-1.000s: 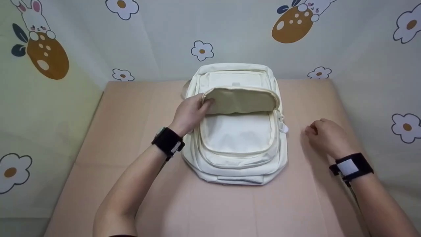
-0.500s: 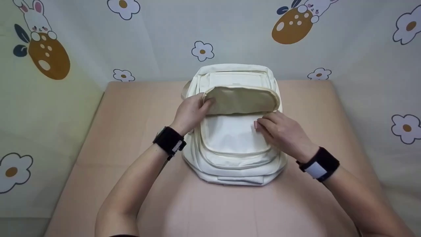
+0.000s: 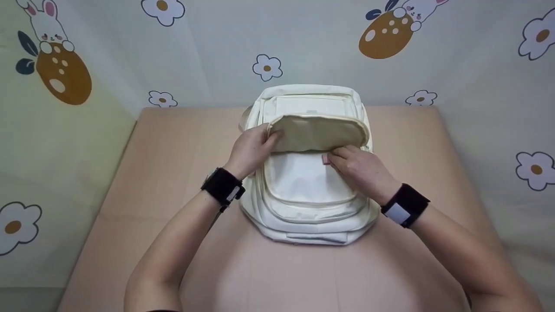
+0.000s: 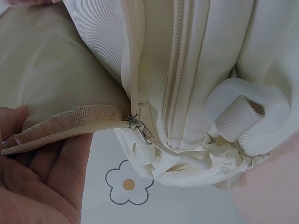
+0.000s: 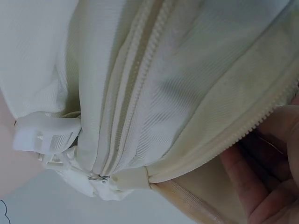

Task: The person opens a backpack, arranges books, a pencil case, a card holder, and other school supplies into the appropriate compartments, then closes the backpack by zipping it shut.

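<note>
A cream-white backpack (image 3: pixel 310 225) lies front side up with its front pocket unzipped. The pocket's flap (image 3: pixel 318 130) is lifted, its beige lining showing. At the flap's left edge my left hand (image 3: pixel 249 147) pinches the fabric between thumb and fingers, seen closely in the left wrist view near the zipper pull (image 4: pixel 145 133). My right hand (image 3: pixel 364 171) is at the pocket's mouth, holding a small pink block-like piece (image 3: pixel 326 159) at its fingertips; most of the piece is hidden. In the right wrist view those fingers (image 5: pixel 243 179) are beside the zipper teeth, and the pink piece does not show.
The backpack rests on a light brown table (image 3: pixel 173 182) near its back edge. Behind stands a pale cloth backdrop (image 3: pixel 217 52) printed with flowers and rabbits. White plastic buckles (image 5: pixel 46 135) hang at the bag's sides.
My right hand has come from the right side of the table to the pocket opening, then slightly further left with the pink piece. My left hand keeps holding the flap up.
</note>
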